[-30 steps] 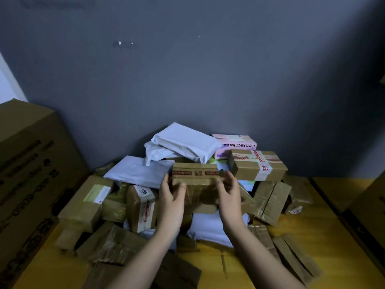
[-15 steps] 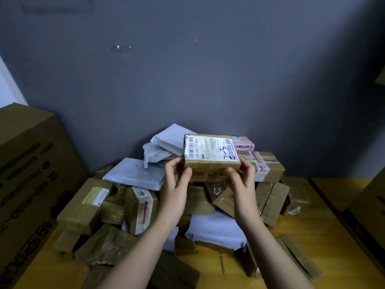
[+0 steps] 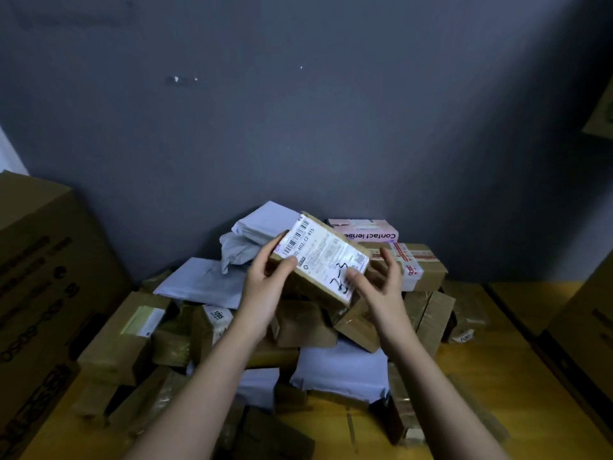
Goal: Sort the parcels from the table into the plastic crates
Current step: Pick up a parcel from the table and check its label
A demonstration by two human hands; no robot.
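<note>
A small brown parcel (image 3: 320, 260) is pinched at its left end between the thumb and curled fingers of the left hand (image 3: 265, 283). Its right end is gripped by the right hand (image 3: 381, 287), thumb on the white label. The parcel is held tilted above the parcel pile (image 3: 298, 323) on the yellow table (image 3: 481, 376).

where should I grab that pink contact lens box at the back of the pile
Probably by its two long side faces, coming down from above. The pink contact lens box lies flat on top of the heap against the wall, upper face exposed; the held parcel hides its left end.
</note>
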